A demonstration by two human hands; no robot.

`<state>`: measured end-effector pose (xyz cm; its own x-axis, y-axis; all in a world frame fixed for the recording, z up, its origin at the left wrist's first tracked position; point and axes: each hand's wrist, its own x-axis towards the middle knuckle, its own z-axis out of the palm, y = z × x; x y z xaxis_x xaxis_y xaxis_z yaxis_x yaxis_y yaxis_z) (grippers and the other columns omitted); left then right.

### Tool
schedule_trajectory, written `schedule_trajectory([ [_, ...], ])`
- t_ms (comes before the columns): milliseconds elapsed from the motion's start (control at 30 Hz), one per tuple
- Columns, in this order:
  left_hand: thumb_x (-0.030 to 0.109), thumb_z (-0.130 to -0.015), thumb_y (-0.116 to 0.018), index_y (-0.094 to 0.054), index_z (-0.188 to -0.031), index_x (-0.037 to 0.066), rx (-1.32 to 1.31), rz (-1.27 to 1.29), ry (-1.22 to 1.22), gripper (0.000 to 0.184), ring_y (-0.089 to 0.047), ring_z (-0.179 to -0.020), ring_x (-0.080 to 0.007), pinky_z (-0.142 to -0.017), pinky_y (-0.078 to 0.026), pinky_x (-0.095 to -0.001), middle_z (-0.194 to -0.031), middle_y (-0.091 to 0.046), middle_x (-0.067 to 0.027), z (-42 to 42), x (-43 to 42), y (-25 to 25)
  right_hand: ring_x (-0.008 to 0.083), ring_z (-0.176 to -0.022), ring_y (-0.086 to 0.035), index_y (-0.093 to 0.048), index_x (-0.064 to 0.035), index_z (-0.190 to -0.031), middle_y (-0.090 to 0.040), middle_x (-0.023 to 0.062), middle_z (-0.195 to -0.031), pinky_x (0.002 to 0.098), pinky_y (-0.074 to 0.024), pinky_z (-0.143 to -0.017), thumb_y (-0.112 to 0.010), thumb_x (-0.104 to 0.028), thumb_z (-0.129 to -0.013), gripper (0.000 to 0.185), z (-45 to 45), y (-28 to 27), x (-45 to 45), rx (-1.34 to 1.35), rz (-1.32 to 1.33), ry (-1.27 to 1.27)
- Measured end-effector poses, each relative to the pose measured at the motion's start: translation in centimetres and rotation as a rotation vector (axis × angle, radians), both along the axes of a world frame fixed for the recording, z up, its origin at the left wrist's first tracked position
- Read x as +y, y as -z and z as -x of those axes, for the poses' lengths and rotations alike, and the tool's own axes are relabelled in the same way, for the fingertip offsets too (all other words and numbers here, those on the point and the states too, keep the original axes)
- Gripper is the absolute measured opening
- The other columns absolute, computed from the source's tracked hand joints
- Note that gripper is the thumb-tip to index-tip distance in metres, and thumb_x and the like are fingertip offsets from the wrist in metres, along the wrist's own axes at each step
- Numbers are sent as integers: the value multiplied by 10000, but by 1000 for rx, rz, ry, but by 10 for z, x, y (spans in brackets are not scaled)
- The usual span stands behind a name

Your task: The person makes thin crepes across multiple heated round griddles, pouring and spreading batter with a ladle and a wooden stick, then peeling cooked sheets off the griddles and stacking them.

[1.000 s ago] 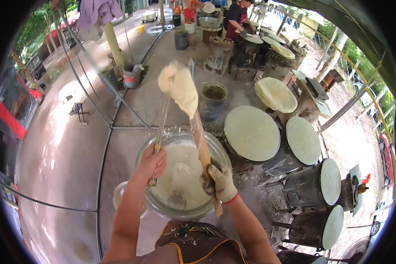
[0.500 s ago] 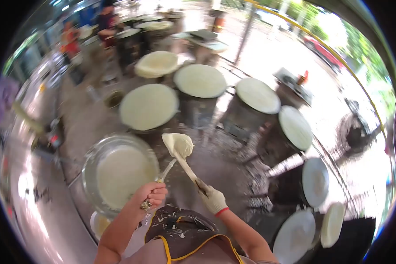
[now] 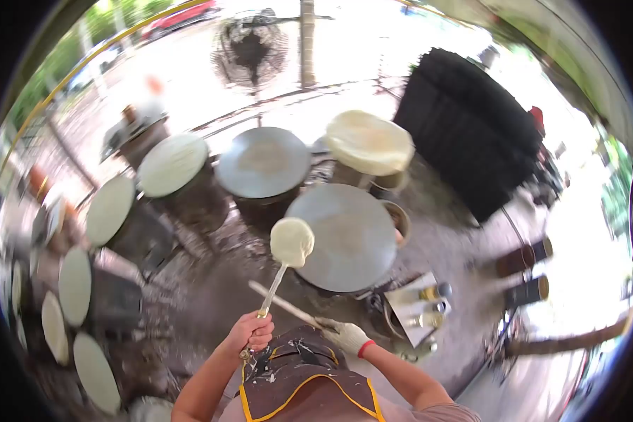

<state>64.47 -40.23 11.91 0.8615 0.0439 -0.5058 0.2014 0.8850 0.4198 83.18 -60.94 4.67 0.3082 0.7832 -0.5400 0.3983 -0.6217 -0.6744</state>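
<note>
My left hand (image 3: 252, 333), bare, is closed around the handle of a long metal-shafted tool (image 3: 274, 288). At its far end sits a rounded, pale lump of batter or dough (image 3: 291, 242), which hides the tool's head. The lump appears in front of the left edge of a large round grey griddle (image 3: 344, 239); whether they touch, I cannot tell. In a white knitted glove with a red cuff, my right hand (image 3: 344, 337) grips a pale wooden stick (image 3: 285, 301). This stick slants up leftward, crossing near the metal shaft. Some white smears mark my dark apron (image 3: 299, 369).
Another grey griddle (image 3: 264, 163) and several pale-covered ones stand leftward in an arc. Beyond the nearest griddle is a thick pale round stack (image 3: 370, 143). A tray with bottles (image 3: 422, 309) is at right, a black covered block (image 3: 468, 133) behind, and a fan (image 3: 250, 49) farther off.
My view has swung right, from the batter basin to the grey griddles. The stick has come away from the pale lump, which now shows on the metal tool's end.
</note>
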Motion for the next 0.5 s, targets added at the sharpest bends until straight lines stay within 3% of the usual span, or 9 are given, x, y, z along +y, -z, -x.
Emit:
schedule_trajectory([
  [33,117,-927,-436,-389,-741,104,-14,-109,67,192,-296,-369,-29,-313,-257,-192,-538,-340,40,-28,0,-8,291,-884,-624,-473,-231,-1284,-643,129,-993,347,-474,-786,-519,-324,-884,414,-6,-3,-6,39,-36,129],
  [100,81,-887,-488,-405,-814,86,-41,-252,190,110,-323,-374,-42,-320,-273,-198,-554,-355,29,-75,5,-8,173,-626,-533,-479,-261,-1287,-592,63,-792,282,-431,-571,-517,-323,-894,399,-20,39,-16,101,-218,547],
  [167,66,-870,-507,-398,-837,79,-91,-412,299,114,-334,-377,-52,-325,-283,-204,-566,-362,21,-121,8,-1,96,-478,-457,-486,-283,-1283,-539,10,-672,238,-379,-440,-508,-315,-908,377,-37,63,-19,276,-377,980],
  [233,56,-851,-511,-397,-852,62,-125,-523,379,114,-361,-381,-65,-333,-306,-224,-578,-387,8,-160,8,23,62,-440,-398,-493,-297,-1273,-484,-32,-632,215,-320,-393,-490,-300,-924,349,-56,69,-15,586,-520,1430],
  [367,90,-822,-528,-415,-892,30,-95,-778,551,145,-414,-400,-98,-347,-348,-257,-598,-450,-33,-220,15,93,69,-393,-353,-467,-301,-1285,-451,-32,-609,222,-297,-356,-476,-296,-930,355,-58,91,-1,543,-753,1788],
  [400,97,-818,-530,-419,-904,25,-80,-859,600,158,-428,-409,-108,-353,-357,-266,-602,-460,-44,-231,19,116,57,-421,-386,-488,-262,-1280,-470,-32,-616,218,-320,-372,-472,-278,-932,349,-51,86,9,481,-751,1856],
  [500,119,-807,-534,-426,-946,18,-72,-1161,693,203,-508,-475,-207,-425,-414,-344,-625,-503,-103,-254,36,142,107,-601,-564,-503,-201,-1278,-612,26,-767,247,-459,-524,-475,-256,-926,357,-23,140,38,-46,-466,1762],
])
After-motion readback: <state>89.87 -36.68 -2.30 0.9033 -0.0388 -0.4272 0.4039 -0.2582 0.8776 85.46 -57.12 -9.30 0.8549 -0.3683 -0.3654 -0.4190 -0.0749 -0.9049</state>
